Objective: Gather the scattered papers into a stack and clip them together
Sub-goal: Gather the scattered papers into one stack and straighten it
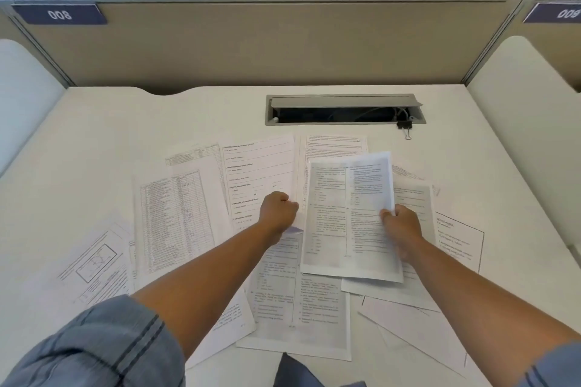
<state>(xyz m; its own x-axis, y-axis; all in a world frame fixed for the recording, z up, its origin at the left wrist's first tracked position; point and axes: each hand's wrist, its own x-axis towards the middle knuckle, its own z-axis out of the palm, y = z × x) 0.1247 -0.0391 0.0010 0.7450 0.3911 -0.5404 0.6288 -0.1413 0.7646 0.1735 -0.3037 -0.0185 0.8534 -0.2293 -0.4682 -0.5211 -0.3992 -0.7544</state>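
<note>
Several printed white papers (176,217) lie scattered and overlapping across the white desk (94,141). My right hand (401,225) pinches the right edge of a two-column printed sheet (345,214) and holds it lifted above the others. My left hand (278,209) has its fingers curled round the edge of a form sheet (257,166) at the middle of the spread. A black binder clip (405,126) with silver handles sits on the desk at the far right, beside the cable slot, apart from both hands.
A grey cable slot (344,110) with its lid raised is set into the desk behind the papers. A beige partition (251,41) closes the far side, and white side panels (518,122) stand left and right. Bare desk shows at the far left.
</note>
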